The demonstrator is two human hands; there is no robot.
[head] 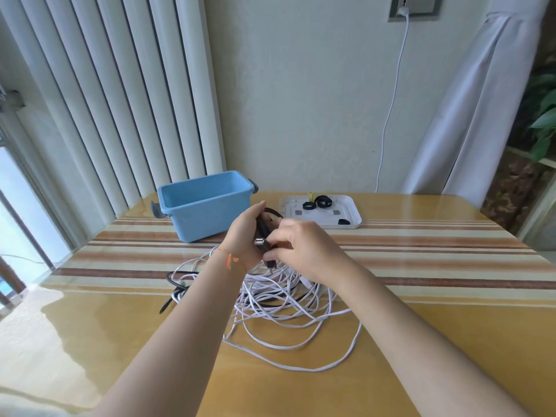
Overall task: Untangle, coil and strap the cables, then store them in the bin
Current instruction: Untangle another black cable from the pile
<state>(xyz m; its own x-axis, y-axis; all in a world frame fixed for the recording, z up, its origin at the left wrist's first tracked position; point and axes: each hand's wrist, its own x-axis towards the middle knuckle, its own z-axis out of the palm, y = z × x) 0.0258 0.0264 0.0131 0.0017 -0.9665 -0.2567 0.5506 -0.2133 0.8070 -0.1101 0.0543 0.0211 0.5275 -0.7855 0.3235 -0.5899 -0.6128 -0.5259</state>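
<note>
The left hand (246, 233) is raised above the desk (421, 341), its fingers curled round a folded black cable (264, 225) with a silver plug end showing just below the thumb. The right hand (301, 248) is close against it, its fingertips pinching the same black cable near the lower end. A thin coloured string circles the left wrist.

Beneath both hands a heap of white cable (285, 299) lies in loose tangled loops on the desk, with one long loop trailing toward the near right. More black cable (174, 284) pokes out of the left side of the heap.

The blue bin (207, 203) stands on the desk behind and to the left of the hands, open at the top; no cable shows in it. To its right, well apart from the heap, a white tray (352, 212) holds several black straps (323, 202) and a yellow one (310, 195).

A striped cloth (436, 251) runs across the desk under a glossy cover. A white cord (391, 109) hangs down the wall from a socket (415, 7).
</note>
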